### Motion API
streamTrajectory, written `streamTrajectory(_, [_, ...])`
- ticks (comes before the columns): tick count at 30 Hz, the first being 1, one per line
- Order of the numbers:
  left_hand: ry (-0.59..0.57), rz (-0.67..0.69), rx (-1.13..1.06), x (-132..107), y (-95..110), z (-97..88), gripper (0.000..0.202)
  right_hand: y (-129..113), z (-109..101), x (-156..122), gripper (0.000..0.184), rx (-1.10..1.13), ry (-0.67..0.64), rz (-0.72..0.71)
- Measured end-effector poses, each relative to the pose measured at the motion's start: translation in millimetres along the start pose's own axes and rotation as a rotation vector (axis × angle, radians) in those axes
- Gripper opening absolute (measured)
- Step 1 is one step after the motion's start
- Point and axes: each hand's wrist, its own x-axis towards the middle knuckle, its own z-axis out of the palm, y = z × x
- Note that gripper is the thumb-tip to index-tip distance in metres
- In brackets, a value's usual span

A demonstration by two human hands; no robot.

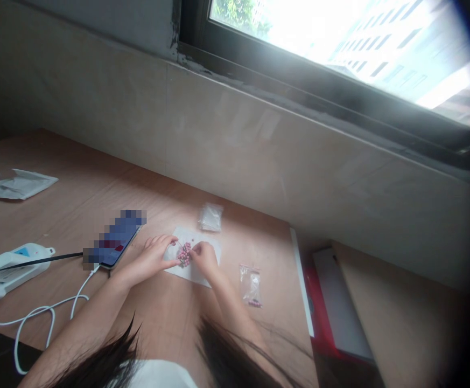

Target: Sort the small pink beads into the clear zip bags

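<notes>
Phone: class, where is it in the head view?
Head view: the phone lies on the wooden table, left of the person's left hand, near the white power strip.

Left hand (149,260): we are holding our fingertips against the pink beads (185,253).
Right hand (204,258): we are pinching those beads.
Under them: we are working above a white paper sheet (186,235) on the wooden bench (77,215).

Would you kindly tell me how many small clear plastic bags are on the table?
2: one small clear bag lies beyond the white paper sheet, and another small clear bag, with pink beads at its lower end, lies right of the sheet.
</notes>
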Motion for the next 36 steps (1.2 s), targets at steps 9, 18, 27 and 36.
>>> streamTrajectory(9, [0.065, -0.023, -0.119, -3.1, 7.1, 12.8, 0.041, -50.6, -19.5, -39.2, 0.016, 0.184, -0.067, -0.185])
streamTrajectory(18, [0.047, -0.03, -0.39, -13.6, 28.7, -10.2, 0.046, -36.9, -23.9, -46.0, 0.016, 0.417, -0.088, -0.193])
streamTrajectory(27, [0.004, -0.19, -0.792, -7.2, 45.3, -28.8, 0.023, -37.3, -32.0, -56.3, 0.015, 0.805, -0.016, -0.045])
streamTrajectory(36, [-0.115, -0.156, -0.802, -16.0, 45.0, -31.5, 0.02, -32.5, -35.3, -57.3, 0.012, 0.77, 0.016, 0.012])
